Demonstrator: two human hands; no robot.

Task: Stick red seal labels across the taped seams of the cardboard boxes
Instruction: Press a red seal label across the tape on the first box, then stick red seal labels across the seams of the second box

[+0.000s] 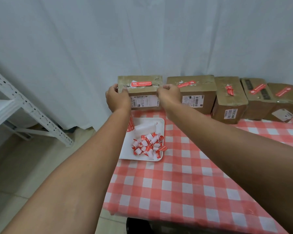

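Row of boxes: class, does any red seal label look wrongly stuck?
Yes: the label on the third box from the left is crumpled and curling up, while the other boxes' labels lie flat.

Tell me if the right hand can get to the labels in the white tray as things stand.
Probably yes, once it lets go. The right hand now grips the leftmost box with the left hand. The labels lie uncovered in the white tray, just below, with nothing between.

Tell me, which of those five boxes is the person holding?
The leftmost box, at the table's edge. The left hand and right hand grip its two ends; the other four stand untouched in a row to its right.
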